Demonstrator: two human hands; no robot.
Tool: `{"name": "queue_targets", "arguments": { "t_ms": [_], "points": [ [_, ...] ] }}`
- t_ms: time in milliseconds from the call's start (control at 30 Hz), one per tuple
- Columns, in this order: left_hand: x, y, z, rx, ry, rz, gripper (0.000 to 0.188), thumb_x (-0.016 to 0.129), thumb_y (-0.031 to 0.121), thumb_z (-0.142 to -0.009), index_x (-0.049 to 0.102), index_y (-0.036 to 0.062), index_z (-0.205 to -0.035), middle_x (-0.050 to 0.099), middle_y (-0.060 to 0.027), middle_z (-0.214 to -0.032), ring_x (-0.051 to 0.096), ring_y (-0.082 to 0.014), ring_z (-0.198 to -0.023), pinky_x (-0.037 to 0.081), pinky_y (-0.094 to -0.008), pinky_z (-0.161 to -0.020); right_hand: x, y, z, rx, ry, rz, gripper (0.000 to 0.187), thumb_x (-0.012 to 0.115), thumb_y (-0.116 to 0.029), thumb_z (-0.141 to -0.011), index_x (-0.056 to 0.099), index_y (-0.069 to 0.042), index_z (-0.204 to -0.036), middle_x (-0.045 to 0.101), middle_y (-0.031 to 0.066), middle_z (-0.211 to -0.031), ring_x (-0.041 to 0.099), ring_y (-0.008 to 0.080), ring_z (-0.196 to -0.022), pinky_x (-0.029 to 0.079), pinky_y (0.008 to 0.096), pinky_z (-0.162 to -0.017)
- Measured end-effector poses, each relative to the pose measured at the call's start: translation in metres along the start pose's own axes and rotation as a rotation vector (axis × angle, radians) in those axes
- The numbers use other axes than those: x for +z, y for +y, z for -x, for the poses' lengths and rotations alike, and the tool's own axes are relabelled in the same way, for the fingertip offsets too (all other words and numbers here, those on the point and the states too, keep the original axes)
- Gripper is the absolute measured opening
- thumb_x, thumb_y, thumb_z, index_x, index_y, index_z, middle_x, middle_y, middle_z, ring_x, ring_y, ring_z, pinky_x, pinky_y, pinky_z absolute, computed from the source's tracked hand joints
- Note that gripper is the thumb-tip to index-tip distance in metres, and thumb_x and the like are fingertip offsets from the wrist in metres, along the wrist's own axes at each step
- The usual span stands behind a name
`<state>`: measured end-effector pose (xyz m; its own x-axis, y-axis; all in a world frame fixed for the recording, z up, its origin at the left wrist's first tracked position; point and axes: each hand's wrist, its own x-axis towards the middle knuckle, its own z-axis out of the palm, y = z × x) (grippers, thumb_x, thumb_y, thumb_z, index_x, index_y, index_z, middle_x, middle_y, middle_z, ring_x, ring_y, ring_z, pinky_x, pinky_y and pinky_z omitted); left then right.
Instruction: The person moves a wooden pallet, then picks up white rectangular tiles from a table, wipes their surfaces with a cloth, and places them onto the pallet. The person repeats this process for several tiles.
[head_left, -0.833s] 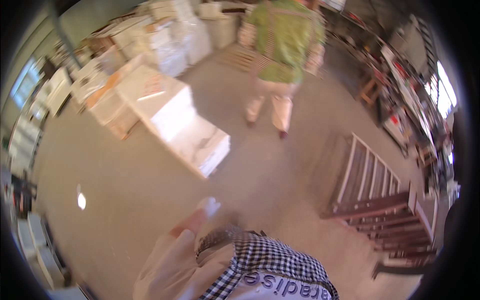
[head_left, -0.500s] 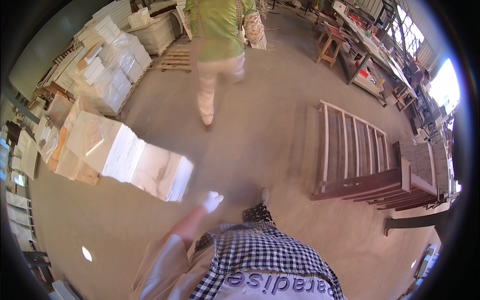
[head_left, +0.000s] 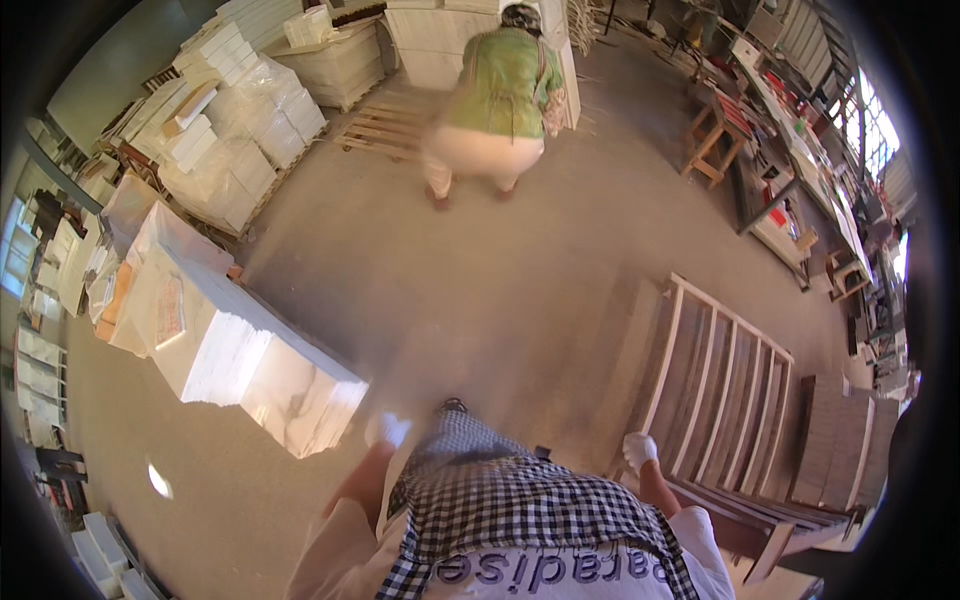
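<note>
My left hand (head_left: pixel 388 430), in a white glove, hangs beside the near end of a long row of pale stacked panels (head_left: pixel 300 405). It is smeared by motion, and I cannot make out its fingers. My right hand (head_left: pixel 640 452), also in a white glove, is beside the near left part of a slatted wooden rack (head_left: pixel 688 395). Its fingers look curled in, with nothing showing in them. A black-and-white checked apron (head_left: pixel 520 500) covers my front.
Ahead, a person in a green top (head_left: pixel 510 90) bends toward pale stacked boards (head_left: pixel 425 45). Beside them lies a wooden pallet (head_left: pixel 385 128). Wrapped white stacks (head_left: pixel 240 165) stand at the far left. A wooden stool (head_left: pixel 715 140) and a long workbench (head_left: pixel 800 160) are at the far right.
I have moved forward, and the rack and the panel row are closer. My right hand has come into view. The person in green has gone from walking to bending at the boards.
</note>
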<state>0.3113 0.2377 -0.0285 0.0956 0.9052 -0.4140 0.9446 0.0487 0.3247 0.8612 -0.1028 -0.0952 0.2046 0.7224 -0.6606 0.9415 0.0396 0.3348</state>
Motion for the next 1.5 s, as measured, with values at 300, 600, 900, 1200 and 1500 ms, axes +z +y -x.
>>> {"name": "queue_targets", "arguments": {
  "t_ms": [300,600,900,1200,1500],
  "points": [
    [0.012,0.036,-0.156,-0.022,-0.042,0.187,0.047,0.06,0.046,-0.082,0.074,0.0013,-0.084,0.071,-0.0185,-0.081,0.07,-0.0344,-0.078,0.053,-0.0475,-0.073,-0.045,0.054,-0.221,0.238,0.3,-1.971,0.027,0.063,-0.027,-0.087,0.066,-0.01,-0.108,0.066,0.0063,-0.111,0.063,0.0256,-0.099,0.049,0.0376,-0.092],
    [-0.121,0.231,-0.319,0.051,-0.101,0.201,0.042,0.065,0.043,-0.082,0.073,0.0039,-0.092,0.07,-0.0212,-0.095,0.067,-0.0393,-0.088,0.052,-0.0461,-0.079,-0.114,0.045,-0.242,0.026,0.017,-1.069,0.027,0.072,-0.027,-0.076,0.071,-0.011,-0.098,0.069,0.0083,-0.109,0.065,0.028,-0.099,0.049,0.0399,-0.091],
    [-0.044,0.182,-0.335,0.235,-0.157,-0.181,0.024,0.064,0.029,-0.083,0.075,0.0096,-0.091,0.072,-0.0158,-0.096,0.069,-0.0338,-0.09,0.054,-0.0438,-0.081,-0.175,0.153,-0.355,-0.128,0.117,-0.704,0.018,0.071,-0.023,-0.075,0.072,-0.011,-0.088,0.071,0.0097,-0.103,0.066,0.0304,-0.095,0.051,0.0423,-0.085],
    [0.017,0.168,-0.315,0.055,-0.196,-0.391,0.027,0.055,0.023,-0.087,0.074,0.0099,-0.1,0.071,-0.016,-0.105,0.067,-0.0346,-0.098,0.054,-0.0451,-0.083,-0.284,0.264,-0.482,-0.14,0.333,-1.413,0.011,0.057,-0.015,-0.093,0.064,-0.007,-0.096,0.069,0.0071,-0.082,0.064,0.0186,-0.06,0.047,0.0289,-0.046],
    [-0.062,0.267,-0.34,-0.197,0.0,0.128,0.043,0.055,0.044,-0.087,0.072,0.0051,-0.09,0.069,-0.0224,-0.093,0.065,-0.042,-0.091,0.051,-0.0509,-0.079,-0.248,0.242,-0.443,-0.382,0.078,-0.004,0.013,0.065,-0.017,-0.081,0.07,-0.014,-0.093,0.07,0.0054,-0.101,0.066,0.0279,-0.087,0.053,0.0356,-0.072]
  ]
}}
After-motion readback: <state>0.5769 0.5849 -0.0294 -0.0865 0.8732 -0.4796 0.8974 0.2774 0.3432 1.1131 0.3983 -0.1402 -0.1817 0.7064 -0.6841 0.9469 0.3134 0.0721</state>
